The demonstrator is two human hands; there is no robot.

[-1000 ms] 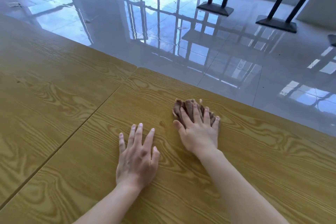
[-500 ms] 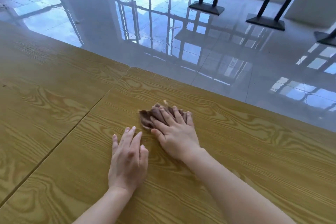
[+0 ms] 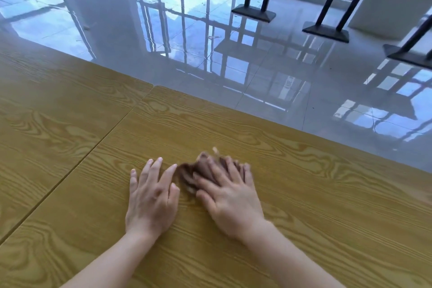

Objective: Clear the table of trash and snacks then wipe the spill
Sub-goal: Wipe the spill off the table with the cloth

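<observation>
A crumpled brown cloth lies on the yellow wood-grain table. My right hand presses flat on top of the cloth, fingers spread over it; the cloth and fingers are motion-blurred. My left hand rests flat on the table just left of the cloth, fingers apart, its fingertips almost touching the cloth's left edge. A small pale crumb or tag shows at the cloth's far edge. I cannot make out any spill on the wood.
A seam runs between this table and a second tabletop on the left. The far table edge drops to a glossy tiled floor. Black table legs with flat bases stand at the back right.
My right hand has slid the cloth leftward across the table, from well right of my left hand to right beside it. My left hand has stayed flat on the table.
</observation>
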